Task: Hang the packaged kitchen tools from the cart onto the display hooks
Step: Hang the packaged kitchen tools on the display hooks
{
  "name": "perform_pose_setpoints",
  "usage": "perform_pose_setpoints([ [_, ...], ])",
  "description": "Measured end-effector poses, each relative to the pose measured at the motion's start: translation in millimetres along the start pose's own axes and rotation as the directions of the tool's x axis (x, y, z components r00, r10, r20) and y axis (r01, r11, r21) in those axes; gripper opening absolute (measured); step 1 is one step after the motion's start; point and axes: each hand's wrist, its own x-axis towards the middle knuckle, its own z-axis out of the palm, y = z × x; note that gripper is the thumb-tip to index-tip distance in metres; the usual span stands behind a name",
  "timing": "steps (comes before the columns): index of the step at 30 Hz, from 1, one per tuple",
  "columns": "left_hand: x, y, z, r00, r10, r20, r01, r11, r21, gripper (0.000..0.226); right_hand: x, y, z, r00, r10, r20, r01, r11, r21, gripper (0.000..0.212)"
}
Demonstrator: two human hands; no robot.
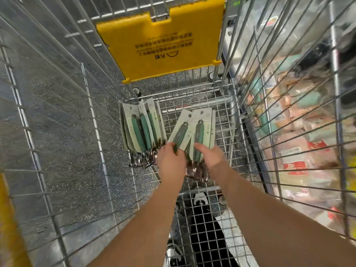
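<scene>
— Green handles on pale cards, that's what fills the head view: the packaged tools lie on the wire floor of the cart (219, 120), at its far end.

— How are they arranged?

— In two lots. One stack (141, 128) leans at the left of the cart floor, untouched, cards overlapping like a fan. The other bunch (194, 128) is just to its right, and both hands are on that one.

— Who holds what?

— The left hand (170, 160) has its fingers curled round the lower end of the leftmost package in the bunch, tipping it away from the others. The right hand (211, 156) grips the lower end of the packages beside it, thumb on top. The picture is blurred there, so I can't count how many cards each hand has.

— Why grab the bottom ends?

— My guess is that it leaves the hang holes at the top of the cards free to slide onto hooks later, and it gathers several at once.

— Any hooks in sight?

— None that I can make out. Through the cart's right side there are blurred shelves of goods (300, 132). A yellow flap (163, 41) hangs at the far end of the cart.

— So the job stands where?

— Early, I'd judge: every package in sight is in the cart.
</scene>
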Motion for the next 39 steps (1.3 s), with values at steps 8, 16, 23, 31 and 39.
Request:
perform_pose_setpoints([
  [8, -53, 6, 2, 0.898, -0.212, 0.385, 0.275, 0.955, -0.114, 0.045, -54, 22, -18, 0.988, 0.075, -0.134, -0.088, 0.992, -0.095, 0.064],
  [16, -122, 6, -50, 0.81, -0.158, 0.564, 0.43, 0.815, -0.389, 0.041, -164, 27, -29, 0.998, 0.043, -0.054, -0.044, 0.999, -0.01, 0.074],
  [23, -237, 1, -121, 0.659, 0.104, 0.745, 0.532, 0.635, -0.56, 0.057, -302, 44, -49, 0.991, -0.08, 0.102, 0.066, 0.988, 0.138, 0.077],
  [31, -397, 35, -166, 0.611, 0.164, 0.774, 0.561, 0.6, -0.57, 0.029, -453, 83, -94, 0.961, -0.269, -0.062, 0.276, 0.947, 0.166, 0.032],
  [39, -516, 80, -152, 0.594, 0.264, 0.76, 0.378, 0.743, -0.553, 0.027, -581, 116, -165, 0.742, -0.498, -0.449, 0.548, 0.836, -0.023, 0.048],
])
